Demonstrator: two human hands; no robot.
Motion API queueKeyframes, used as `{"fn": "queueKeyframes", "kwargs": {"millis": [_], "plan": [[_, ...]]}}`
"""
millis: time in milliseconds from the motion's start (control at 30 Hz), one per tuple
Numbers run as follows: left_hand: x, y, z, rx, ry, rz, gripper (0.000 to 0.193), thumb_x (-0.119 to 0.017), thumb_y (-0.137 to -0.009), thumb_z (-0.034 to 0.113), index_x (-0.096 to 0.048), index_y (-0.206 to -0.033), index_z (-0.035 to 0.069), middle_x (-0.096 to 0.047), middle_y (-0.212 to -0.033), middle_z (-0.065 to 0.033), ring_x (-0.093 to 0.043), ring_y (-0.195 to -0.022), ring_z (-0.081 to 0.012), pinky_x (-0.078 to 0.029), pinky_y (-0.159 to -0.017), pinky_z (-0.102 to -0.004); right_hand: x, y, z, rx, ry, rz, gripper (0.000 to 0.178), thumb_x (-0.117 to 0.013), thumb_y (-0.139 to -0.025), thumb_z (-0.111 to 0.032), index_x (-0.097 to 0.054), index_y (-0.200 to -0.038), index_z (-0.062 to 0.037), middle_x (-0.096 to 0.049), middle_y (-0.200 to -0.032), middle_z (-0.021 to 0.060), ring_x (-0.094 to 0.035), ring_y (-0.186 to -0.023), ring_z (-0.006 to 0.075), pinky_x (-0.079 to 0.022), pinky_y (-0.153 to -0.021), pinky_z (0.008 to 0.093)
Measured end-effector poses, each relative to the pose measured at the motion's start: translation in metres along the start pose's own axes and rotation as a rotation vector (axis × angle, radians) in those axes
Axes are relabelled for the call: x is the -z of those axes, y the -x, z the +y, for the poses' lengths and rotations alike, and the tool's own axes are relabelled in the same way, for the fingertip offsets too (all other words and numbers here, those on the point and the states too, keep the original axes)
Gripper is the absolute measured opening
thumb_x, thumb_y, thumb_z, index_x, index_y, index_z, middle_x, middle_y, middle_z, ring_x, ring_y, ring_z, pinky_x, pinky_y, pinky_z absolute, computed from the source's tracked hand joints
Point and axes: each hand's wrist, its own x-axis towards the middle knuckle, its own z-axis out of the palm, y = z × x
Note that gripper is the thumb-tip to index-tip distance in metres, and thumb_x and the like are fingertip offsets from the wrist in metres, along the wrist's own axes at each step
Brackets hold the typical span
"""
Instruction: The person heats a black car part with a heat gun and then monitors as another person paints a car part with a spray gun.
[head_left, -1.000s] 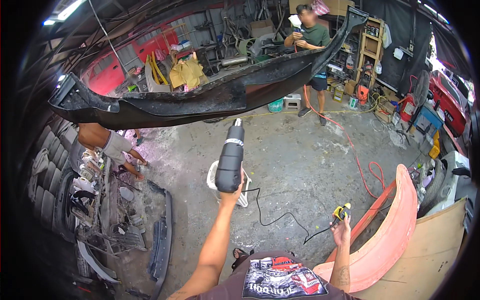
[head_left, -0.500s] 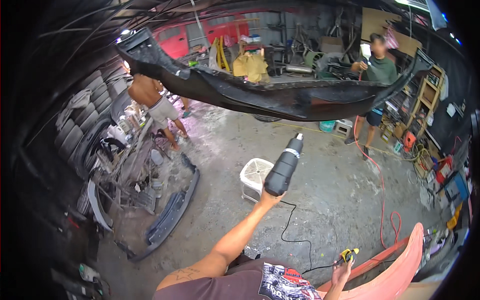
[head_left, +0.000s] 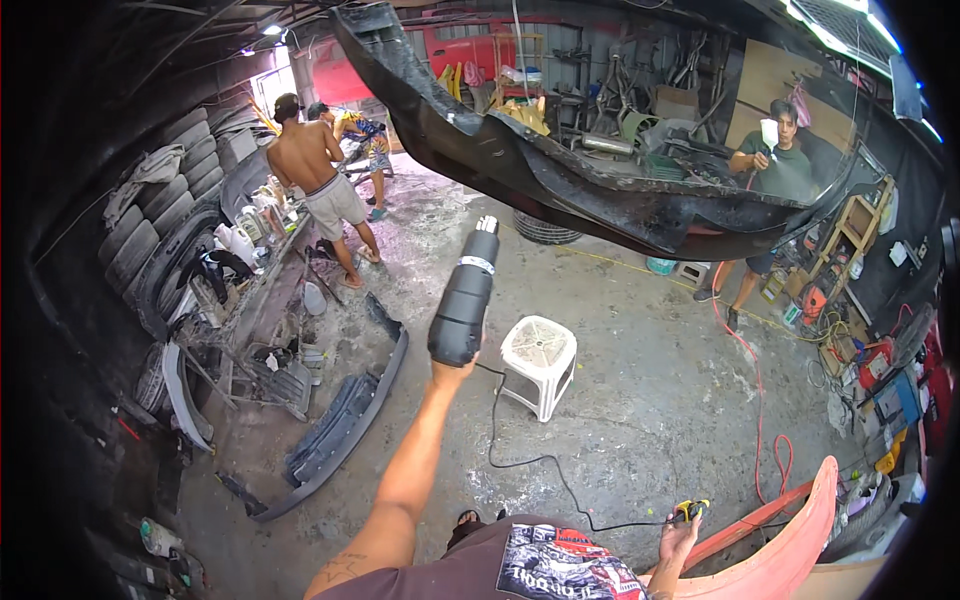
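The left hand wraps its fingers round a black cylindrical tool, its nozzle tilted up toward the long black bumper, while the right hand, near the salmon-pink panel, pinches a small yellow-and-black piece, perhaps a connector, on a black cord.

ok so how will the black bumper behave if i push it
The bumper would probably flex a little, being a long, thin-looking shell. It may also swing, since no stand shows beneath it.
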Motion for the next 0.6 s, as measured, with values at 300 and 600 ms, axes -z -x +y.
{"fn": "queueKeyframes", "kwargs": {"millis": [300, 600], "plan": [[0.108, -0.078, -0.065, 0.017, -0.043, 0.099, 0.025, -0.057, -0.092, 0.006, -0.063, -0.114, 0.0, -0.067, -0.09, -0.0067, -0.059, -0.061, -0.0114, -0.048, -0.057, -0.026, 0.022, 0.034, 0.033, 0.017, -0.175, 0.001, 0.029, -0.061, -0.091, -0.037, -0.061, -0.106, -0.0116, -0.065, -0.093, 0.008, -0.063, -0.077, 0.0246, -0.055, -0.056, 0.0274], [0.184, -0.136, -0.084, 0.354, 0.449, 0.203, 0.022, -0.061, -0.091, 0.012, -0.067, -0.11, 0.002, -0.062, -0.069, -0.0008, -0.054, -0.051, -0.0074, -0.043, -0.05, -0.0241, 0.053, 0.053, 0.059, 0.089, -0.127, 0.025, 0.022, -0.062, -0.09, -0.036, -0.063, -0.1, -0.0167, -0.066, -0.087, 0.0023, -0.064, -0.07, 0.0226, -0.057, -0.057, 0.0273]]}}
